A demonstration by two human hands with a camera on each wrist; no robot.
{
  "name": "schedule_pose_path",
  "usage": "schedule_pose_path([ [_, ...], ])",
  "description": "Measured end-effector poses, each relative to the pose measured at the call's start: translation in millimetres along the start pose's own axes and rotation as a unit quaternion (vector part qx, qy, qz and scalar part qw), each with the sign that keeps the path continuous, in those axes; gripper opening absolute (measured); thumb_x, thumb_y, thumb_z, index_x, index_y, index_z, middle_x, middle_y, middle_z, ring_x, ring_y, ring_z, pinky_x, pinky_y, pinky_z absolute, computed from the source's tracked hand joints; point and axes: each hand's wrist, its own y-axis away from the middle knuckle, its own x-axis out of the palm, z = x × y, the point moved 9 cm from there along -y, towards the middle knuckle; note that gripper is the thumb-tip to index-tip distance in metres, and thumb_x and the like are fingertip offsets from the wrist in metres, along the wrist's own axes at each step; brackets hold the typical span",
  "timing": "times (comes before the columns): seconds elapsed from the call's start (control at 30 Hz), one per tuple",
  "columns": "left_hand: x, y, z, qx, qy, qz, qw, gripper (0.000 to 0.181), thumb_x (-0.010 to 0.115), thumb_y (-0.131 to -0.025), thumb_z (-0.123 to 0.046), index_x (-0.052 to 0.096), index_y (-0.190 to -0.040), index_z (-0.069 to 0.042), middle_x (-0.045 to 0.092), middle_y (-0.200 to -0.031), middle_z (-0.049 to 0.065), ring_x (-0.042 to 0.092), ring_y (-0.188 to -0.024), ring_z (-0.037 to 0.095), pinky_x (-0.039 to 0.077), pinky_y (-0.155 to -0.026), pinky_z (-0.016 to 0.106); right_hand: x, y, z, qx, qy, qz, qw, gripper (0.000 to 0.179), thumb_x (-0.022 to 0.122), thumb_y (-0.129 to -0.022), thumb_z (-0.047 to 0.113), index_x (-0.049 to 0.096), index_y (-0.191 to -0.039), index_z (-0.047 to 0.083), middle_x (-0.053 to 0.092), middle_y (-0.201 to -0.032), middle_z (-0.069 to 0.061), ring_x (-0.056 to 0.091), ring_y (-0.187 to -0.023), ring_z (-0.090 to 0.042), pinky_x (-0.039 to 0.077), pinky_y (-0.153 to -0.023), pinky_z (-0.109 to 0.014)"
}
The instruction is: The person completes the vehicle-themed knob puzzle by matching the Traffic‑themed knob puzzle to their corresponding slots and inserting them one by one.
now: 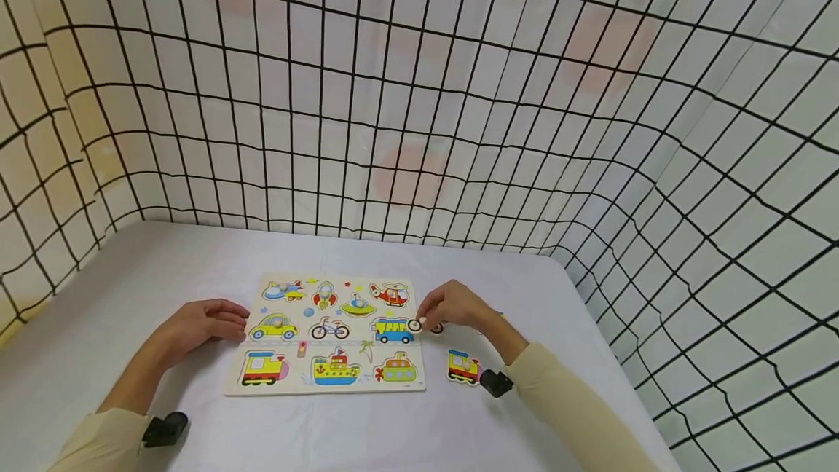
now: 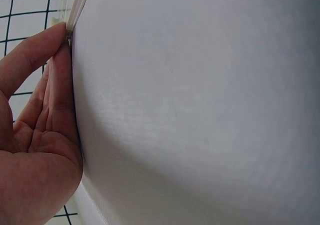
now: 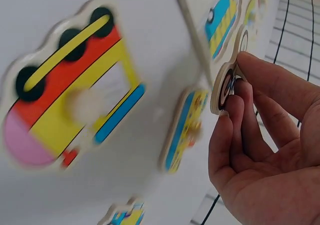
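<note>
Right hand (image 1: 459, 304): narrow, pinching the bicycle piece (image 3: 226, 85) between thumb and fingertips. The piece is thin and flat, so this grip is probably serving to control it while leaving much of its outline free.

Left hand (image 1: 199, 326): holding no loose piece; fingers fairly straight, tips touching the near side edge of the puzzle board (image 1: 328, 343). Judgement: it is steadying the board against sliding on the counter (image 1: 314, 435). How hard it is pressing, cannot tell.

Position: the bicycle piece is sitting right at the right hand's fingertips, on the side facing the board. The board is lying between the two hands, its bus picture (image 1: 393, 330) just beyond those fingertips; the bicycle picture (image 1: 330, 328) is lying farther off, toward the left hand. Whether the held piece is touching the board, cannot tell.

Loose pieces: the train piece (image 1: 462, 368) is lying below the right hand, toward the person, knob up, presumably for easy pickup. A blue-and-yellow piece (image 3: 182, 135) is lying near the same hand, apart from its fingers.
</note>
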Motion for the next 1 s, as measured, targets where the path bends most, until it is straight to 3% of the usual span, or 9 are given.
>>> schedule_pose_path([
  [0.57, 0.5, 1.3, -2.5, -0.002, 0.002, -0.001, 1.0, 0.055, 0.08, -0.083, -0.021, 0.061, -0.13, 0.001, 0.077, -0.107, 0.006, 0.065, -0.103, 0.021, 0.048, -0.095, 0.047, 44, -22.4, 51, -0.034, 0.034, -0.004, 0.9988, 0.012, 0.087, -0.076, 0.018, 0.08, -0.084, 0.022, 0.072, -0.084, 0.007, 0.06, -0.081, -0.013, 0.047, -0.076, -0.029],
  [1.0, 0.1, 2.6, 0.1, -0.01, 0.01, -0.008, 0.9999, 0.054, 0.081, -0.081, -0.017, 0.062, -0.129, 0.001, 0.077, -0.106, 0.007, 0.065, -0.102, 0.021, 0.046, -0.099, 0.053, 76, -37.0, 83, -0.065, 0.028, -0.002, 0.9975, 0.012, 0.088, -0.075, 0.015, 0.08, -0.082, 0.02, 0.072, -0.081, 0.007, 0.062, -0.075, -0.011, 0.049, -0.071, -0.027],
])
